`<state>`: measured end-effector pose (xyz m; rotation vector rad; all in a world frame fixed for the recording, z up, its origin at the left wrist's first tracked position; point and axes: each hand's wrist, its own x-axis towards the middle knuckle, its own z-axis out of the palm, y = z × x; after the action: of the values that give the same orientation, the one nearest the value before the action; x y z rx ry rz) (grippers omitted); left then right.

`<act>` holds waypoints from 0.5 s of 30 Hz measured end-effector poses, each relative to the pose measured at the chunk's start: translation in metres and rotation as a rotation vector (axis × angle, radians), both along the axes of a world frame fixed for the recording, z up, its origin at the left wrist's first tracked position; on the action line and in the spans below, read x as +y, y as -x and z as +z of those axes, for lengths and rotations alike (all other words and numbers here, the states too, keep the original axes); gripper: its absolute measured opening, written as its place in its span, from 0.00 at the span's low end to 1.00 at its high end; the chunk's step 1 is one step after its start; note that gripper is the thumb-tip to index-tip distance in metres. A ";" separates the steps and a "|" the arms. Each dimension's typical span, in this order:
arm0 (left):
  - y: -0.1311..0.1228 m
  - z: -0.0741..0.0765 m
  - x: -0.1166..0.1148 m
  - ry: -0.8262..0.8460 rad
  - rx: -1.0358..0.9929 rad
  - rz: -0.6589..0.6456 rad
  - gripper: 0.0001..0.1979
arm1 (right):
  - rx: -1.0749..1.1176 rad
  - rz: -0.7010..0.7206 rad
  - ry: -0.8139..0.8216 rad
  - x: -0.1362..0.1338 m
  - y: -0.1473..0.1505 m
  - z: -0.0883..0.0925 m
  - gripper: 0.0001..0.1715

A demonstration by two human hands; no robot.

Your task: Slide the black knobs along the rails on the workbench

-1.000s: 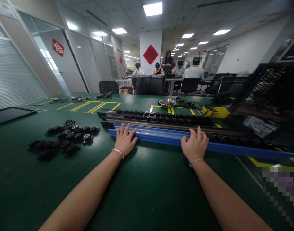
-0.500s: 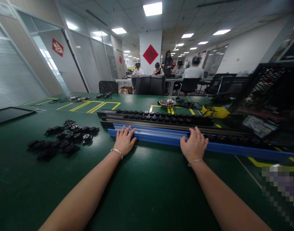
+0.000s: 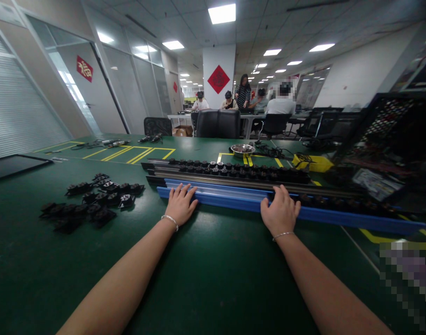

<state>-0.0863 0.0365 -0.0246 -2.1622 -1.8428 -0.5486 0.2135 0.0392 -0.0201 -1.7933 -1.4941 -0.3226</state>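
Resting on the blue rail [image 3: 230, 202] with the left hand [image 3: 179, 207], fingers fanned apart near its left end. Touching the same rail farther right with the right hand [image 3: 280, 211], thumb set apart from the fingers, fingertips over the upper edge. Cannot tell how firmly either presses. Wearing a silvery bracelet [image 3: 170, 221] on the left wrist, a thinner chain [image 3: 282, 234] on the right. Just beyond the blue rail, lengthwise on the green bench [image 3: 216, 270], dark rails [image 3: 233, 179] with rows of small black pieces [image 3: 213, 165]. Near, to the left of these, a loose cluster of black parts [image 3: 110, 197]. Farther back, a metal bowl [image 3: 242, 155] beside black cables [image 3: 272, 150], then a yellow tray [image 3: 319, 164] to the right. Past the bench, a black chair [image 3: 218, 123] and several people at another table.
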 end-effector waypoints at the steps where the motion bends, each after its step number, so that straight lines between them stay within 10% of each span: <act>1: 0.000 0.000 0.000 0.000 0.001 0.001 0.24 | 0.000 0.005 0.002 0.000 0.000 0.000 0.28; 15: -0.001 -0.001 0.001 0.012 -0.001 0.015 0.24 | -0.017 0.067 -0.008 -0.001 0.002 0.001 0.26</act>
<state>-0.0853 0.0376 -0.0254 -2.1540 -1.8659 -0.5369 0.2112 0.0378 -0.0193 -1.7340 -1.5586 -0.3108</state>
